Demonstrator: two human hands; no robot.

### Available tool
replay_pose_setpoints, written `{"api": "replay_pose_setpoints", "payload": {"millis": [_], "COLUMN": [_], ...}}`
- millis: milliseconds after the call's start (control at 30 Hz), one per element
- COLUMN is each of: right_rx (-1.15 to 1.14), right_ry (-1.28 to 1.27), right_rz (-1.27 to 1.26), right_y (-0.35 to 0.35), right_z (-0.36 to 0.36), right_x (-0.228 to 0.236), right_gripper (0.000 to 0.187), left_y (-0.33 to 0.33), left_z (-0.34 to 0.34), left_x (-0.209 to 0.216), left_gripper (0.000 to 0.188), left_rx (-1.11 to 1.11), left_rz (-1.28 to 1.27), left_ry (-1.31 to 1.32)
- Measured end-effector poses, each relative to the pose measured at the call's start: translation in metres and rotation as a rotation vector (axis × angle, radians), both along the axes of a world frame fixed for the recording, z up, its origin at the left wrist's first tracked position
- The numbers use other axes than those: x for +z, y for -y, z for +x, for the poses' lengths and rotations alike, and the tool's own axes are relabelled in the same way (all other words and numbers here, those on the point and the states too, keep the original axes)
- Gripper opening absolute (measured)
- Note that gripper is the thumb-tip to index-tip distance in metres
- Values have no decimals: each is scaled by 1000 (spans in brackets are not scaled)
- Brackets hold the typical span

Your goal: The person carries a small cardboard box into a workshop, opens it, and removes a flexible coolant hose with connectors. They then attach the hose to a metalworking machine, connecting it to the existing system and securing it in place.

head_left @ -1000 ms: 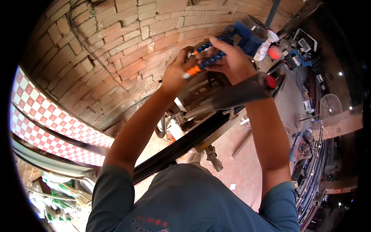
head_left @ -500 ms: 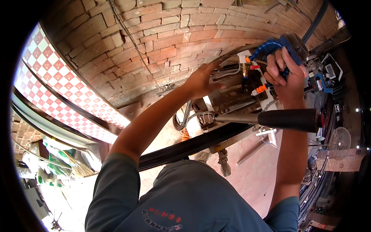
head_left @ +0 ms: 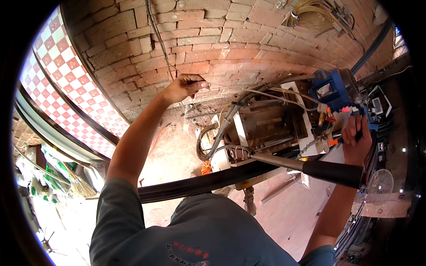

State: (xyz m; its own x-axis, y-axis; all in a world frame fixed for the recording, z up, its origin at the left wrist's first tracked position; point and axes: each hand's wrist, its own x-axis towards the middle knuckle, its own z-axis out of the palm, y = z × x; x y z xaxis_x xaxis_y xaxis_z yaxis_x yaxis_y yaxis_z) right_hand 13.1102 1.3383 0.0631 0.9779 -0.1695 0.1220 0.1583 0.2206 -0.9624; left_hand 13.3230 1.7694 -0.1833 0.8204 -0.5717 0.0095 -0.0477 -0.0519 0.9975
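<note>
My left hand [head_left: 184, 88] is raised in front of the brick wall, thumb and fingers pinched together. From its fingertips a thin pale cord [head_left: 226, 88] runs right toward the machine [head_left: 266, 124]. On the right, my right hand [head_left: 356, 138] has its fingers curled beside the blue motor housing [head_left: 341, 88]; what lies inside them is hidden. Close to that hand are an orange fitting [head_left: 333, 142] and a small valve with a red handle [head_left: 329, 118]. A lever with a black grip [head_left: 333, 173] crosses in front of my right forearm.
Black long profiles [head_left: 204, 179] lie across in front of my body. A grey ribbed hose [head_left: 226, 122] bends along the machine's left end. A coil of yellowish cord [head_left: 310, 15] is up by the brick wall [head_left: 195, 40]. A fan [head_left: 380, 186] stands at right.
My left hand has moved left off the machine, and its fingers have closed. The right hand has lowered and let go of the blue segmented hose. The view has shifted slightly.
</note>
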Motion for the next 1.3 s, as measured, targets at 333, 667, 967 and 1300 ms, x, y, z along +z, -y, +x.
{"api": "replay_pose_setpoints", "payload": {"millis": [333, 667, 967, 1300], "right_rx": [-172, -272, -274, -373], "right_ry": [47, 45, 139, 135], "right_rz": [108, 10, -95, -137], "right_y": [13, 20, 44, 44], "right_z": [-25, -40, -67, -71], "right_x": [-26, -67, -82, -65], "right_gripper": [35, 35, 36, 50], "left_y": [-42, -84, -114, -99], "left_z": [24, 26, 4, 14], "left_x": [-68, -181, -231, -204], "left_gripper": [42, 30, 27, 42], "left_rx": [211, 303, 396, 377], "left_rz": [225, 449, 566, 327], "left_ry": [-38, 86, 60, -255]}}
